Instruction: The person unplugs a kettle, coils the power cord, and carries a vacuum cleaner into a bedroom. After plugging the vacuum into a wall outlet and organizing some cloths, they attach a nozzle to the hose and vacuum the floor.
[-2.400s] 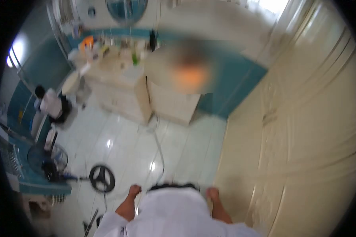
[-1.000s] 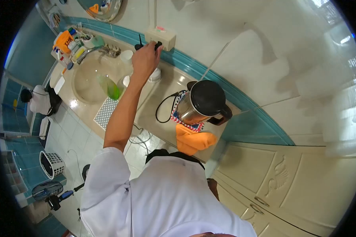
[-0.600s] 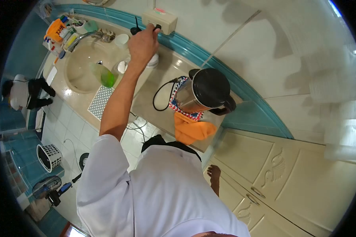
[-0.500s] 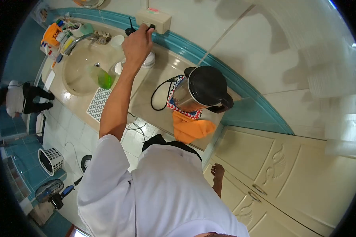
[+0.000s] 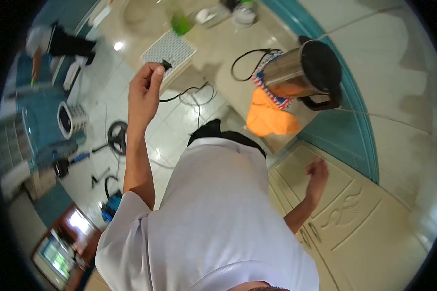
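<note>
Between the thumb and fingers of my left hand [image 5: 145, 94] is a small black plug [image 5: 166, 65], held over the front edge of the counter beside a white perforated mat [image 5: 172, 48]. A black cord hangs below that hand. My right hand [image 5: 318, 170] is slightly blurred, its fingers loosely apart with nothing in them, in front of the cream cabinet doors [image 5: 344, 194]. On the counter stands a metal jug [image 5: 289, 72] with a black lid and handle, on a patterned red, white and blue cloth. An orange cloth [image 5: 269, 116] lies beside it.
The sink [image 5: 141, 17], a green bottle [image 5: 180, 23] and a white container [image 5: 244, 15] are at the top. Another person [image 5: 65, 41] stands at the upper left. A white basket [image 5: 73, 119], a fan base [image 5: 117, 137] and cords are on the tiled floor.
My left hand has moved from the wall socket down to the counter's front edge, with the plug in it. My right hand has risen outward. The view has shifted, so the socket is out of sight.
</note>
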The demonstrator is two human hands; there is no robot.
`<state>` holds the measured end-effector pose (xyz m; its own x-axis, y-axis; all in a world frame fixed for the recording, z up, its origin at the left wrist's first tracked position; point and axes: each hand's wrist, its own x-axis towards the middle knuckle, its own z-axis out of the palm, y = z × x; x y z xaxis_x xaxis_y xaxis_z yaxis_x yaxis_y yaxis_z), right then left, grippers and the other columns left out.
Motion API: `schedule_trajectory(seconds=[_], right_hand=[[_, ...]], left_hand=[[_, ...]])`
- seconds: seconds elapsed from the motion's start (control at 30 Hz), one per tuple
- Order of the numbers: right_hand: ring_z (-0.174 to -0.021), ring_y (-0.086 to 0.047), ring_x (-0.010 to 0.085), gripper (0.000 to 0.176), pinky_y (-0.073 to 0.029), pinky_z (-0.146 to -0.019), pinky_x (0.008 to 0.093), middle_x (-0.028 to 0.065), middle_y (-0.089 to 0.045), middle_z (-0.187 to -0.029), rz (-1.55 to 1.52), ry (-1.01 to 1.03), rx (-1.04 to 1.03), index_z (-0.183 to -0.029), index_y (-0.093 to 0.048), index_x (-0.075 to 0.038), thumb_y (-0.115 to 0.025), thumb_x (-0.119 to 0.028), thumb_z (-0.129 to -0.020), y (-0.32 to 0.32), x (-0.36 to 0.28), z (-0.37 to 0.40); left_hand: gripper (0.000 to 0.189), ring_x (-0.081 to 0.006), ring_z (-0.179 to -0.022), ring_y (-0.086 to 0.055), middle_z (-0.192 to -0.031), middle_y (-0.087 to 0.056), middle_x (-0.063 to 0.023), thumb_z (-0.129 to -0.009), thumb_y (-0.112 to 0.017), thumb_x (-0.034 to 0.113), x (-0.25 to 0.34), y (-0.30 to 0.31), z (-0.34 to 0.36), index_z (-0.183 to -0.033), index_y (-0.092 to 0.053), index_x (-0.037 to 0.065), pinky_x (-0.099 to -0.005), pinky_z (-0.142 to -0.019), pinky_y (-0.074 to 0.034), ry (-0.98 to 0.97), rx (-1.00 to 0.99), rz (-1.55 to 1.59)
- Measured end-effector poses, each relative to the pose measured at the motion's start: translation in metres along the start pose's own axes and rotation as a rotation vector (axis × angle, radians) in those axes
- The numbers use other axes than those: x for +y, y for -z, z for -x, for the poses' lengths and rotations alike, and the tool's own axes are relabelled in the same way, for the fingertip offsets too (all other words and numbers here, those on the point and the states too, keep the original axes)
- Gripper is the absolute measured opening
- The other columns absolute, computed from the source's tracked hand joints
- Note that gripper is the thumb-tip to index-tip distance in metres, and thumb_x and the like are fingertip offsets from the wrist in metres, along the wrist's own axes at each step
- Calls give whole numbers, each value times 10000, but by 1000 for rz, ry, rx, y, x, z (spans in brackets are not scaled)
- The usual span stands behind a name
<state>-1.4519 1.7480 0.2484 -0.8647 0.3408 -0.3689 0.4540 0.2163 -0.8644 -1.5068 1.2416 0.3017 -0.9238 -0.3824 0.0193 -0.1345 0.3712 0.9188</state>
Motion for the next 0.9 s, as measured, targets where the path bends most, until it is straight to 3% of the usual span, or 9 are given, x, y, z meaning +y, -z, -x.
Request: schedule_trajectory(seconds=[0.13, 0.27, 0.37, 0.53, 0.6, 0.67, 0.77, 0.83, 0.9], right_hand=[[-674, -495, 99, 289, -386, -637, 264, 6, -563, -728, -129, 154, -497, -891, -652, -24, -517, -251, -1009, -41, -73, -9], [-693, -574, 115, 443, -472, -687, 270, 57, -658, -774, 118, 329, -1542, -885, -686, -3, -457, -349, -1039, -158, -58, 27], [-719, -628, 156, 747, -516, -720, 281, 102, -685, -792, 426, -102, -1906, -933, -695, 25, -293, -596, -1040, -249, -9, 99], [-764, -629, 234, 673, -539, -766, 356, 149, -670, -899, 280, -860, -1723, -1020, -640, 32, -289, -542, -1048, -346, 107, 194], [-761, -603, 250, 493, -539, -778, 399, 148, -642, -874, 29, -1156, -1268, -1069, -591, 42, -321, -371, -1062, -384, 144, 203], [-544, -477, 132, 261, -481, -559, 321, 39, -517, -726, -119, -1094, -1293, -1119, -529, 14, -383, -185, -1034, -418, 168, 193], [-472, -329, 64, 282, -327, -472, 242, -42, -389, -644, 37, -676, -1572, -1261, -515, -33, -431, -137, -1013, -412, 98, 234], [-464, -302, 62, 280, -292, -466, 226, -55, -357, -621, 99, -510, -1656, -1254, -523, -28, -448, -155, -1015, -400, 37, 286], [-488, -301, 46, 274, -269, -457, 229, -63, -356, -621, 328, -82, -1940, -1167, -582, -27, -480, -238, -1024, -391, -5, 341]], left_hand=[[270, -22, -624, -310, -706, -378, 80, -1039, -551, 283, 25, 38, 100, -1044, -629, 25, -204, -552, -257, 128, 334, 282], [376, -44, -565, -263, -675, -314, 65, -1065, -466, 350, 50, 51, 212, -1134, -594, 3, -210, -512, -245, 153, 503, 750], [368, -44, -536, -284, -668, -355, 55, -1081, -377, 405, 65, 44, 277, -1120, -533, 74, -207, -508, -266, 76, 462, 1145], [359, -73, -558, -361, -708, -390, 21, -1085, -347, 404, 69, 26, 368, -1143, -472, 73, -233, -520, -332, -30, 586, 1158], [363, -113, -585, -445, -728, -448, -12, -1080, -358, 406, 56, 34, 404, -1127, -455, 60, -267, -548, -395, -75, 526, 1171], [375, -131, -612, -486, -743, -476, -27, -1077, -366, 414, 36, 49, 442, -1124, -470, 57, -280, -581, -427, -64, 601, 1044], [376, -201, -743, -590, -808, -572, -74, -1069, -402, 393, -42, 81, 522, -1135, -523, 44, -336, -722, -501, 83, 664, 822], [328, -255, -916, -620, -949, -631, -118, -1035, -504, 305, -104, 95, 569, -1224, -548, 41, -371, -828, -503, 693, 714, -71], [373, -278, -1013, -608, -1051, -624, -140, -985, -576, 259, -137, 104, 596, -1294, -525, 55, -386, -896, -488, 654, 803, -331]])
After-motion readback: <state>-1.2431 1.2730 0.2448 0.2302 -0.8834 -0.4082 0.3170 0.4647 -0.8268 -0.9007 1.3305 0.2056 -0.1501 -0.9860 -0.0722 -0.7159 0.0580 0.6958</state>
